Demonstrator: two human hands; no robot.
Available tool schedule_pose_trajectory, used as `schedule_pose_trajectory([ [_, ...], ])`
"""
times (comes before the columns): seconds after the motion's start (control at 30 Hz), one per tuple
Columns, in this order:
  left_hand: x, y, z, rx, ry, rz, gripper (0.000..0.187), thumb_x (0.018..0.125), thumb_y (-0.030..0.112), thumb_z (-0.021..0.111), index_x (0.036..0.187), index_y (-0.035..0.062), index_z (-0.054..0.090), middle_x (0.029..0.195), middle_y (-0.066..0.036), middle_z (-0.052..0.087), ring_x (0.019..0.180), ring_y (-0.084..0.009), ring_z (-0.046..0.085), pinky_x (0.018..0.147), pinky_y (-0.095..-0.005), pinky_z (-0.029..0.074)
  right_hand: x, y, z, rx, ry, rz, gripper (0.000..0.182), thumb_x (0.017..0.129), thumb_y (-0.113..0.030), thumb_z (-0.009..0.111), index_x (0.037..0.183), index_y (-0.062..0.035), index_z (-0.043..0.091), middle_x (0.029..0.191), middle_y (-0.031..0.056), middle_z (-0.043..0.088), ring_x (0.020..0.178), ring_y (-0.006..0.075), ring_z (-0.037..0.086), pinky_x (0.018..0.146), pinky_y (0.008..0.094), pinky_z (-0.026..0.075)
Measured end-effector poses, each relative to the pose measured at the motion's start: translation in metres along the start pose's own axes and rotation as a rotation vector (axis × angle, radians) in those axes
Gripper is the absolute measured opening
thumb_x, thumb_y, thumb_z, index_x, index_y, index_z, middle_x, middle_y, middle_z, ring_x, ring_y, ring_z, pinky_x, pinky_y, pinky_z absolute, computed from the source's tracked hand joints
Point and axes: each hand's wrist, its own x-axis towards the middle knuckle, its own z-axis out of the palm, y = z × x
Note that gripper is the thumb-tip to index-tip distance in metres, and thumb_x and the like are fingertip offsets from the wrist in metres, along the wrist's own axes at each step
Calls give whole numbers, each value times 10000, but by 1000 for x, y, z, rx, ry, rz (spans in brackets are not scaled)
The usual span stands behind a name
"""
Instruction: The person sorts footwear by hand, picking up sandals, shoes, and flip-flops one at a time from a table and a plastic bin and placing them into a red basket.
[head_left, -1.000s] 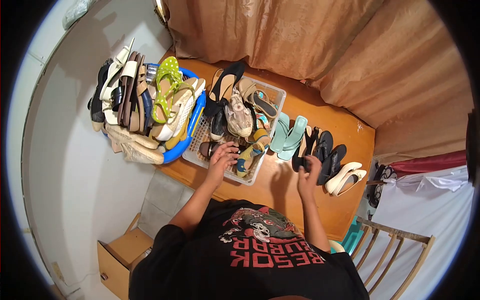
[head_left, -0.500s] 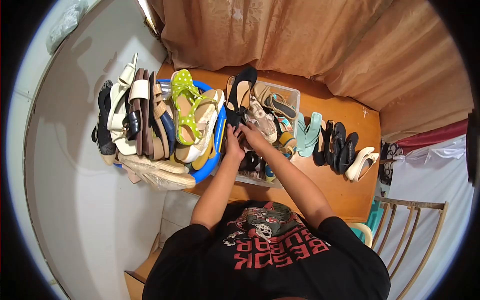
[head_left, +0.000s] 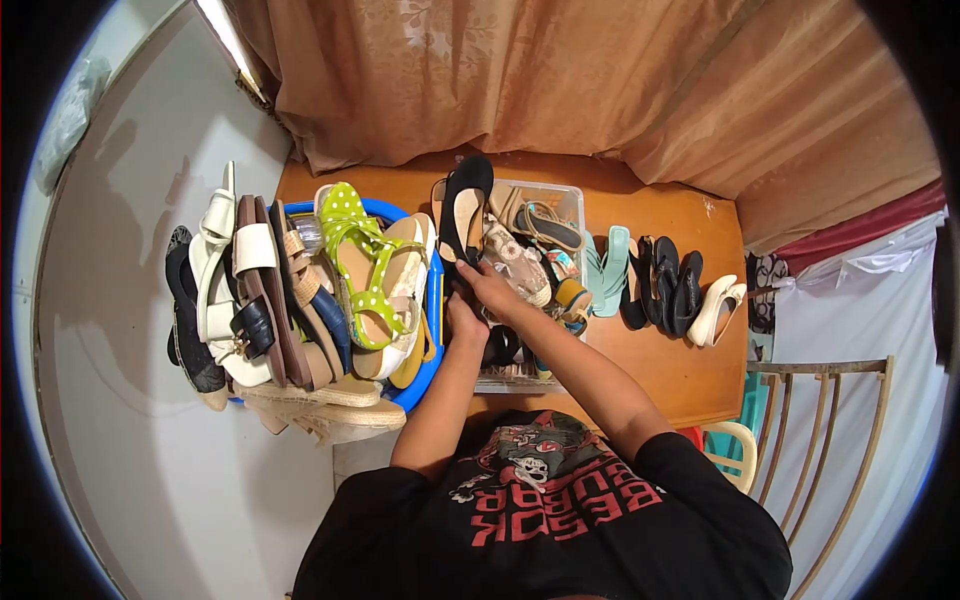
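Along the left wall of a clear plastic box [head_left: 582,205] stands a black slip-on shoe [head_left: 468,205] with a beige insole, its far end pointing away from me. My right hand [head_left: 490,288] is closed at the shoe's near end. Just below it, my left hand [head_left: 465,315] is closed around the dark lower part, its fingertips mostly hidden. Another shoe edge shows behind the black one. Inside the box lie a floral shoe [head_left: 516,262], a strappy sandal [head_left: 550,225] and several others.
On the left a blue-rimmed basket [head_left: 434,300] is heaped with sandals, including a green polka-dot sandal [head_left: 362,270]. Right of the box stand mint slippers [head_left: 608,270], black shoes [head_left: 668,285] and cream flats [head_left: 716,312] on the wooden table [head_left: 660,380]. A brown curtain [head_left: 560,90] hangs behind.
My view has shifted, so the basket sits lower and further left. Both hands stay together at the near end of the black shoe; the right now lies over its side.
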Motion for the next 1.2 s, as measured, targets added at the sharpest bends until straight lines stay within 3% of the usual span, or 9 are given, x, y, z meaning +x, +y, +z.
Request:
schedule_pose_trajectory([
  [0.13, -7, -12, -22, -169, 28, 19, 288, 996, 172, 478, 1269, 78, 489, 1204, -67, 578, 1109, -221, 557, 1000, -403, 428, -27, -38, 4, 136, 32, 97, 669, 870, -458, 662, 1215, 96, 513, 1118, 186, 620, 1019, 225, 594, 876, 321, 481],
  [0.17, 7, -23, -46, -196, -107, 55, 290, 960, 115, 540, 1246, 96, 502, 1189, -48, 577, 1096, -209, 552, 965, -397, 438, -41, -52, 3, 178, 48, 141, 678, 842, -425, 711, 1230, 90, 500, 1116, 180, 612, 987, 214, 598, 827, 317, 500],
  [0.27, -14, -26, -56, -178, -200, 56, 270, 951, 87, 544, 1215, 129, 508, 1046, -39, 599, 945, -187, 584, 853, -347, 469, -32, -22, 1, 230, 126, 68, 645, 831, -401, 732, 1213, 71, 515, 1102, 164, 618, 942, 205, 608, 790, 316, 510],
  [0.4, -41, -18, -49, -90, -342, 40, 358, 913, 34, 583, 1254, 120, 511, 1144, -26, 606, 992, -170, 586, 857, -322, 461, -65, -23, -11, 370, 44, 97, 470, 850, -340, 730, 1129, 4, 571, 978, 71, 637, 858, 136, 598, 646, 281, 476],
  [0.6, -69, -10, -35, 143, -665, 38, 359, 901, -27, 547, 1237, 89, 500, 1127, -29, 600, 960, -148, 584, 811, -312, 475, -128, -59, -30, 45, 155, -82, 614, 814, -294, 771, 1266, 8, 486, 1081, 97, 624, 814, 143, 586, 703, 261, 495],
  [0.7, -83, -12, -40, 280, -697, 39, 403, 889, -42, 551, 1263, 79, 462, 1083, -37, 588, 939, -131, 579, 772, -287, 482, -150, -67, -47, -236, 460, -593, 696, 752, -154, 788, 1332, -43, 419, 1072, 127, 601, 892, 163, 602, 769, 301, 501],
  [0.9, -118, 1, -40, 617, -756, -13, 476, 864, -28, 586, 1311, 33, 432, 957, -47, 607, 752, -120, 597, 698, -269, 499, -179, -38, -86, 207, 392, -445, 478, 820, -58, 719, 1226, -29, 469, 1067, 91, 608, 918, 148, 607, 784, 275, 504],
  [1.13, -136, 14, -40, 833, -832, -47, 408, 831, 7, 533, 1237, -11, 495, 958, -60, 609, 723, -122, 595, 686, -270, 507, -185, 44, -142, 599, 752, -406, 254, 925, -99, 600, 1157, -55, 507, 1072, 58, 613, 932, 162, 615, 829, 310, 504],
  [1.2, -137, 13, -40, 882, -857, -67, 431, 824, 14, 514, 1253, -26, 496, 999, -67, 613, 827, -131, 600, 778, -268, 493, -199, 45, -165, 721, 675, -347, 261, 937, -109, 578, 1178, -49, 501, 1097, 60, 610, 981, 185, 612, 865, 334, 496],
])
